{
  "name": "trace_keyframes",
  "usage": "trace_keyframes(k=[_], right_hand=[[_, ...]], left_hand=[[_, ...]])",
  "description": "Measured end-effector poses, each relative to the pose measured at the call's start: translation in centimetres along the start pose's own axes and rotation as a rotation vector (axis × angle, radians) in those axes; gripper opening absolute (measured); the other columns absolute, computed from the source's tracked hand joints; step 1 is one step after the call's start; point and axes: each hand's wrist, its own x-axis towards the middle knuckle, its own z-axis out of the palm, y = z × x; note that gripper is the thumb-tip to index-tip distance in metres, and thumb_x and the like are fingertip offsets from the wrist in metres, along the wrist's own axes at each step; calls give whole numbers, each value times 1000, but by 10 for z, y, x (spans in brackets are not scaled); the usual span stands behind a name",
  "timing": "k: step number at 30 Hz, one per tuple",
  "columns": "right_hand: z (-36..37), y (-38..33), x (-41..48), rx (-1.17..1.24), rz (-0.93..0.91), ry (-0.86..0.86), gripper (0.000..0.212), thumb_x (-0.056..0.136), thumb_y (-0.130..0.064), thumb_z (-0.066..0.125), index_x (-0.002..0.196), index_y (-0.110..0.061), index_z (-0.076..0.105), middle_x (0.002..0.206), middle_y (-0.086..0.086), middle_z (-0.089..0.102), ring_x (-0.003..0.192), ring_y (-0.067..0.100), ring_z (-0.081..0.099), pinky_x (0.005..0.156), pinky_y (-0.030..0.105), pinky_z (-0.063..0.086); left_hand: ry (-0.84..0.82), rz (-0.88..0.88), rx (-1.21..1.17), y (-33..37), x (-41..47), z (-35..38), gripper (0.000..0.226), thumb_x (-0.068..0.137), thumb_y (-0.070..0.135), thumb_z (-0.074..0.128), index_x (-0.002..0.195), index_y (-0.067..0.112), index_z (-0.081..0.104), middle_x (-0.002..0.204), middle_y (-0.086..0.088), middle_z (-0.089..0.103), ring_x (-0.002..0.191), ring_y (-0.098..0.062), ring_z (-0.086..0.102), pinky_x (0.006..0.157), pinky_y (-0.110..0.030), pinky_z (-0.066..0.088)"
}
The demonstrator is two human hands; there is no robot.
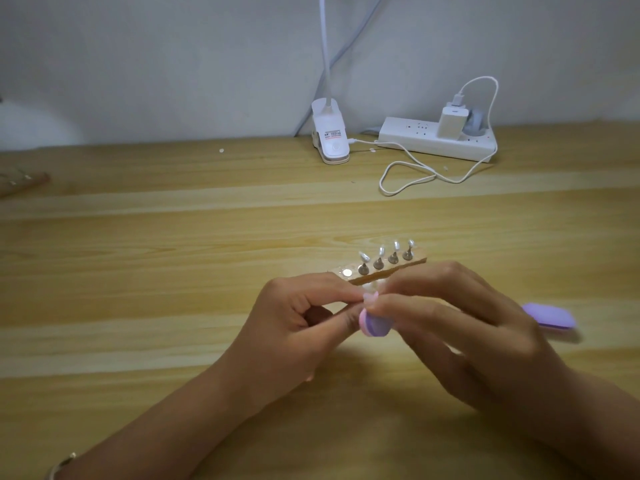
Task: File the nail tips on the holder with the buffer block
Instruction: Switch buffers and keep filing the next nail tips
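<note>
Buffer block (375, 326) lies between right hand (460, 330) fingers; left hand (298, 323) pinches nail tip (370, 292).

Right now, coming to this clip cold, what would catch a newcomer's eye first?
Two hands meet at the centre: the left hand pinches a small pale nail tip, the right hand holds a purple buffer block to it. Just behind them lies a wooden holder with four more tips on pegs. By the far wall stand a white clip lamp and a power strip.
</note>
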Motion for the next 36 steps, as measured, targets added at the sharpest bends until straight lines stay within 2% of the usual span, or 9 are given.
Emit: trace_keyframes(k=[5, 10, 15, 19, 25, 28, 30, 33, 36], right_hand=[[-7, 9, 1, -67, 38, 9, 24, 89, 9, 64, 109, 0, 73, 107, 13, 68, 97, 26, 67, 84, 38, 53], [1, -2, 1, -48, -65, -37, 28, 86, 12, 65, 111, 2, 73, 107, 16, 68, 101, 30, 65, 91, 35, 51], [-5, 7, 2, -102, 18, 18, 21, 88, 8, 65, 107, 1, 74, 105, 13, 68, 97, 27, 67, 87, 36, 52], [4, -5, -1, -84, -102, -24, 24, 90, 10, 63, 110, 2, 73, 107, 16, 68, 101, 28, 64, 94, 31, 50], [-6, 11, 3, -128, 91, 99, 21, 88, 5, 68, 107, -3, 73, 105, 12, 67, 95, 26, 68, 86, 39, 53], [2, -4, 0, -45, -6, 51, 26, 87, 8, 68, 110, -4, 72, 107, 12, 67, 100, 24, 66, 92, 31, 51], [4, -6, -1, -84, -60, 11, 26, 86, 11, 67, 108, -1, 74, 105, 14, 68, 100, 26, 66, 94, 30, 50], [-3, 8, 3, -153, 43, 65, 24, 86, 9, 66, 107, -1, 73, 104, 13, 68, 95, 27, 68, 89, 35, 53], [-5, 6, 3, -99, 70, 113, 26, 89, 5, 67, 112, -8, 69, 106, 10, 67, 97, 24, 67, 88, 38, 53]], left_hand=[[11, -30, 12, 0, 0, 0, 10, 85, 18, 69, 89, 15, 78, 76, 5, 69, 32, -7, 44, 34, -14, 31], [5, -32, -32, -2, 0, 0, 18, 87, 20, 65, 94, 9, 77, 81, -5, 71, 33, -4, 46, 35, -12, 31], [12, -50, -22, -1, 1, 0, 15, 85, 21, 69, 90, 11, 78, 79, 3, 71, 31, -7, 43, 33, -13, 30], [6, -52, -41, 0, 2, 0, 13, 86, 14, 66, 91, 9, 77, 80, 2, 73, 37, 0, 46, 36, -10, 31], [11, -88, -29, 3, 2, 0, 13, 84, 24, 69, 83, 15, 78, 82, -2, 72, 34, -14, 32, 35, -16, 21], [5, -85, -42, 2, 3, 0, 11, 85, 20, 68, 88, 15, 78, 82, -4, 73, 35, -8, 37, 35, -13, 25], [-5, -76, -40, 2, 2, 0, 14, 85, 17, 65, 90, 14, 77, 83, -6, 73, 36, -4, 39, 35, -12, 27], [-4, -105, -35, 0, 2, -2, 20, 87, 27, 68, 85, 9, 78, 85, -4, 73, 32, -9, 35, 34, -13, 24], [-34, -128, -56, -1, 2, -3, 19, 87, 29, 67, 85, 13, 77, 85, -3, 73, 30, -9, 37, 34, -12, 27]])
